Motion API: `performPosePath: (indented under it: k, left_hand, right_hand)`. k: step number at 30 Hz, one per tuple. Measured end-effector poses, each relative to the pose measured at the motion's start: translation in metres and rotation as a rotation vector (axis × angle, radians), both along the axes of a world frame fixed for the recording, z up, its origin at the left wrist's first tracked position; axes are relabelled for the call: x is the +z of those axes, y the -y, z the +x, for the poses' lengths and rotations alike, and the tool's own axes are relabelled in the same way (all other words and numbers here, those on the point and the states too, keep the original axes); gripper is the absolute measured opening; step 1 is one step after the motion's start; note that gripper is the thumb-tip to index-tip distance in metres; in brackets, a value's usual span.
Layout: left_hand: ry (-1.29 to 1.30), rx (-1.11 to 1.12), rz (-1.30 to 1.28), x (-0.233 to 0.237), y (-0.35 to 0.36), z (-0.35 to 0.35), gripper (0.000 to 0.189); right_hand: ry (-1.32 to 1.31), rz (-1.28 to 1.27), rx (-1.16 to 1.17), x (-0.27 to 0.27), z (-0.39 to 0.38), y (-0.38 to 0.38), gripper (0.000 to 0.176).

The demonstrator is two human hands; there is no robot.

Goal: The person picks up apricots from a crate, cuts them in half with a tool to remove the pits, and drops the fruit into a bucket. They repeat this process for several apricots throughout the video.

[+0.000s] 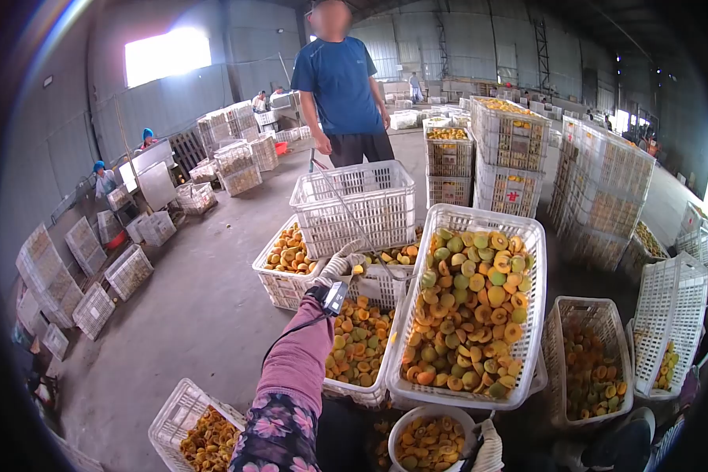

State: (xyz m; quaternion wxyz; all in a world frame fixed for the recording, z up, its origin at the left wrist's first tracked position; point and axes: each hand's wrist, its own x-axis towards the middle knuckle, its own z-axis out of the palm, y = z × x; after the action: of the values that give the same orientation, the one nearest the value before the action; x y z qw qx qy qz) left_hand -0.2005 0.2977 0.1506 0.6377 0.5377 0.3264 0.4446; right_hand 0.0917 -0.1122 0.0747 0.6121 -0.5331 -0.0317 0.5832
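Note:
My left hand [342,263], in a pale knitted glove, reaches forward with its fingers curled at an orange fruit piece [358,269]. It is beside a slatted white basket [354,206] that stands on other crates. Below it lies a crate of cut fruit [359,342]. At the bottom edge, my right hand [488,448], also gloved, is closed at the rim of a white bucket [399,429] holding fruit halves; part of it is cut off by the frame. Between and above the hands a large white crate [536,315] rests tilted, full of green and orange fruit halves.
A person in a blue shirt [340,86] stands behind the slatted basket. Tall crate stacks [511,149] rise at the back right. More fruit crates stand at the right [558,370] and lower left [161,429]. Other people sit along the left wall among crates.

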Motion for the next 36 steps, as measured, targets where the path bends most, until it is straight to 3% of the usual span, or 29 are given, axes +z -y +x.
performPosePath:
  k: [5, 22, 32, 33, 36]
  left_hand:
    - [-0.012, -0.094, 0.006, -0.011, -0.043, 0.001, 0.048]
    - [-0.039, -0.158, 0.014, -0.009, -0.06, -0.001, 0.048]
    - [0.163, -0.3, 0.048, -0.009, -0.065, -0.005, 0.045]
    - [-0.009, -0.122, -0.029, -0.005, -0.056, 0.0, 0.042]
    - [-0.077, -0.059, -0.036, -0.009, -0.06, 0.002, 0.041]
  right_hand:
    - [0.159, -0.13, 0.035, -0.023, 0.028, -0.006, 0.03]
    - [0.13, -0.116, -0.001, -0.037, 0.034, -0.023, 0.032]
    - [0.133, -0.084, -0.037, -0.047, 0.035, -0.026, 0.033]
    - [0.137, -0.083, -0.038, -0.048, 0.035, -0.026, 0.033]
    - [0.146, -0.087, -0.054, -0.054, 0.036, -0.024, 0.033]
